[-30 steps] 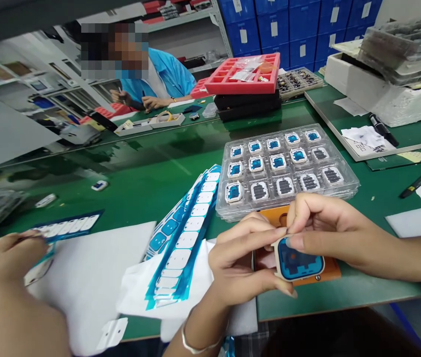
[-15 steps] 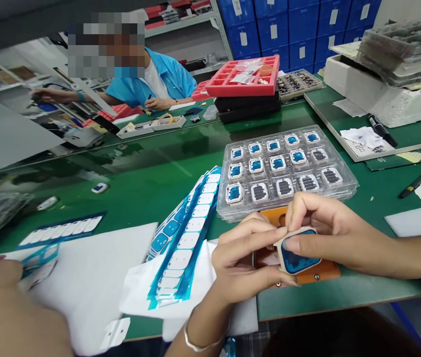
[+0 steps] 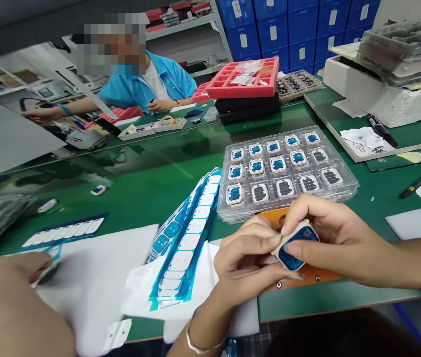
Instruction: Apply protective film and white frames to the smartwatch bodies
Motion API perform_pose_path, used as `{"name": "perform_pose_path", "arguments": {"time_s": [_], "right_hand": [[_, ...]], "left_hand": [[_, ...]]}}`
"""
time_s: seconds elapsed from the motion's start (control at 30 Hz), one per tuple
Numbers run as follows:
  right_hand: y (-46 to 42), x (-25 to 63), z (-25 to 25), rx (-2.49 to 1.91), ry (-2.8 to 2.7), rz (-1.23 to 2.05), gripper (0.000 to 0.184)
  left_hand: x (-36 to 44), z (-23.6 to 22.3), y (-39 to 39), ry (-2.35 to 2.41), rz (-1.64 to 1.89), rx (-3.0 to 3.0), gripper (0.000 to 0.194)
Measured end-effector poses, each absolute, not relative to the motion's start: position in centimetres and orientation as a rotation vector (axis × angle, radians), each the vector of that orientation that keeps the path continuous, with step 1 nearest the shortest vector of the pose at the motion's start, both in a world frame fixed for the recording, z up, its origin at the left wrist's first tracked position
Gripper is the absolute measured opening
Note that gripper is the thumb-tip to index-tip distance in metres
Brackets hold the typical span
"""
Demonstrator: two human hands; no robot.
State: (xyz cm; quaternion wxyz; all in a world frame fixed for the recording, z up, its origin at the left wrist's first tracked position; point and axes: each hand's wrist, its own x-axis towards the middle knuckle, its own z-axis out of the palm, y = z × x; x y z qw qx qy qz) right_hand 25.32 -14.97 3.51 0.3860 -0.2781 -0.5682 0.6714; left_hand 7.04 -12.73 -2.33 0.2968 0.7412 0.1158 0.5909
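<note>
Fifteen frames [image 3: 278, 163] fill the tray [image 3: 238, 213] beyond the casing [image 3: 304, 235].

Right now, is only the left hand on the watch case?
No, the right hand is on the watch case too, its thumb lying across the blue face.

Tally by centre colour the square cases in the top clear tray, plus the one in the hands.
Blue-centred cases in the clear tray: 10
Dark-centred cases in the tray: 5
Blue-faced case in the left hand and right hand: 1
Total: 16
</note>
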Motion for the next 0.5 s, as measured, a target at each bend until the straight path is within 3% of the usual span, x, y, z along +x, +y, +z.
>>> {"name": "perform_pose_path", "arguments": {"time_s": [0.5], "right_hand": [[-15.08,25.15,3.47,-0.696,-1.385,1.767,0.013]], "left_hand": [[7.12,-2.13,-12.8,0.29,1.565,2.018,0.053]]}}
